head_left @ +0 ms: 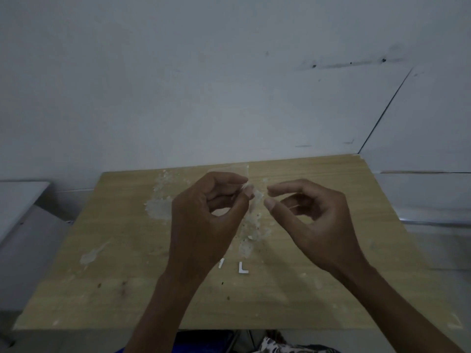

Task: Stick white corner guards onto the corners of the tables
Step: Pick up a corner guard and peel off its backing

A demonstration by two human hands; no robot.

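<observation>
Both hands are raised above a light wooden table point(331, 250). My left hand point(206, 212) pinches a small translucent white piece point(248, 186) between thumb and fingertips, and a thin clear film point(229, 171) shows above its knuckles. My right hand point(311, 220) is just to the right of the piece, with thumb and forefinger slightly apart; I see nothing gripped between them. A white L-shaped corner guard point(243, 268) lies on the table below my hands. A second white bit point(221, 263) beside it is partly hidden by my left wrist.
The tabletop carries pale patches of old glue and scraped residue point(160, 207) around its middle. A white wall point(229, 85) stands right behind the table. A grey surface point(17, 200) is at the left, and a ledge point(433, 194) at the right.
</observation>
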